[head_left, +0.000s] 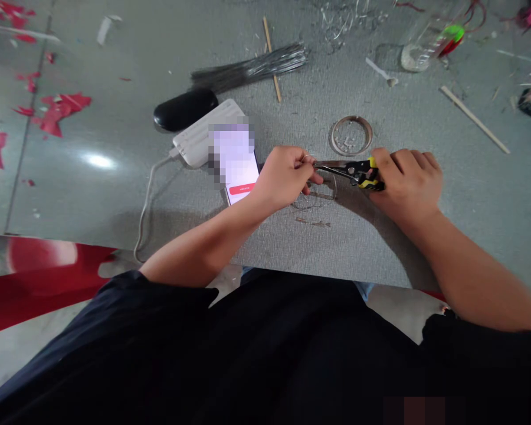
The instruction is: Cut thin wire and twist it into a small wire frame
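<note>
My right hand is closed around the black-and-yellow handles of a pair of pliers. The pliers' long jaws point left and meet the fingertips of my left hand. Those fingers are pinched on a thin wire loop, which curves out below the jaws. The exact spot where the jaws touch the wire is hidden by my fingers. Just beyond the pliers lies a shallow round ring-like dish with small clear bits inside. Short wire pieces rest on the table nearer to me.
Left of my hands are a lit phone, a white power bank with a cable, and a black case. Farther back lie a wire bundle, a wooden stick and a clear bottle. Red scraps litter the left.
</note>
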The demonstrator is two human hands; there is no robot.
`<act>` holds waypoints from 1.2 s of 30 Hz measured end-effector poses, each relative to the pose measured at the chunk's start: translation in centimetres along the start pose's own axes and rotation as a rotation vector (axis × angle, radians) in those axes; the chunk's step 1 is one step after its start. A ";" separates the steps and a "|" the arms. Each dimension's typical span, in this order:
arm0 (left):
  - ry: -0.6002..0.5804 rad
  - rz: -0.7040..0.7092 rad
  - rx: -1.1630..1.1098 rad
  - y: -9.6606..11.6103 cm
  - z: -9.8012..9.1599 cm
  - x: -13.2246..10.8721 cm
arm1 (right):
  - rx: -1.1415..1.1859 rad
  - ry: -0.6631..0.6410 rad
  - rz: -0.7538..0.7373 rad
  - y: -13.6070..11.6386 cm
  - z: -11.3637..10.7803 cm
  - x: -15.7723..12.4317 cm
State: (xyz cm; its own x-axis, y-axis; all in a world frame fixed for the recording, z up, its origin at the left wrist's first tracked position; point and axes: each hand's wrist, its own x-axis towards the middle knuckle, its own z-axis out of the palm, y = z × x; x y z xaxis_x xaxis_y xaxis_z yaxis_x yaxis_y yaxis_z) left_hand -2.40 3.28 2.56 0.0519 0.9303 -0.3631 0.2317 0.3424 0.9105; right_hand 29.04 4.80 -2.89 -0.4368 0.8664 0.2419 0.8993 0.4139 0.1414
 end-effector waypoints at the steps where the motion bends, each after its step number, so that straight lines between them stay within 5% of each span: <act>1: 0.003 -0.002 0.000 0.0 0.0 0.0 | 0.019 -0.008 0.013 0.0 0.0 0.0; 10: -0.007 0.051 -0.092 -0.5 0.1 0.4 | 0.154 0.194 0.139 1.3 1.5 0.5; 17: -0.007 0.010 -0.116 0.3 0.4 0.0 | 0.526 0.123 0.327 2.0 1.3 0.0; 29: 0.017 0.050 -0.150 1.0 0.5 -0.6 | 0.198 -0.061 0.648 8.5 4.9 1.7; 33: 0.005 0.076 -0.173 0.8 0.6 -0.8 | 0.175 -0.087 0.711 8.4 4.2 2.0; 36: -0.004 0.086 -0.182 0.5 0.8 -0.8 | 0.222 0.038 0.598 7.1 3.0 1.8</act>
State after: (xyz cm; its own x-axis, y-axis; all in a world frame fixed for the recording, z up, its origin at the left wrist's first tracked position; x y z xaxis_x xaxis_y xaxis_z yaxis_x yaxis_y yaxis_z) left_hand -1.57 2.59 3.20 0.0684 0.9568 -0.2826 0.0472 0.2798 0.9589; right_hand 34.72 10.12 -4.30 0.1455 0.9567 0.2519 0.9693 -0.0869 -0.2298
